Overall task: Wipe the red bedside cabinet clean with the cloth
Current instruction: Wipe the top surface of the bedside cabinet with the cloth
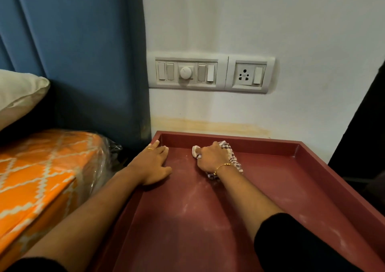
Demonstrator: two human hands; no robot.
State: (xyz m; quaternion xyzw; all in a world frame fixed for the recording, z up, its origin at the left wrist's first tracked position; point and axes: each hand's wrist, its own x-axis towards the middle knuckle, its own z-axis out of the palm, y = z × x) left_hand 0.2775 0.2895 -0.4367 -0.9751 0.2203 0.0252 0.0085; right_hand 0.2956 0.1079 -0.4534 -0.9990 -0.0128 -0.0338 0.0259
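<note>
The red bedside cabinet (270, 188) fills the lower right; its top is a shallow tray with a raised rim and pale dusty smears. My right hand (211, 158) grips a bunched checked cloth (230, 150) and holds it down on the far part of the top, close to the back rim. My left hand (153, 164) rests with straight fingers on the cabinet's left rim near the back corner, holding nothing.
A mattress with an orange patterned cover (39, 178) in clear plastic lies left of the cabinet, a white pillow (18, 92) above it. A blue headboard (83, 53) rises behind. A switch panel with a socket (210, 73) sits on the white wall above the cabinet.
</note>
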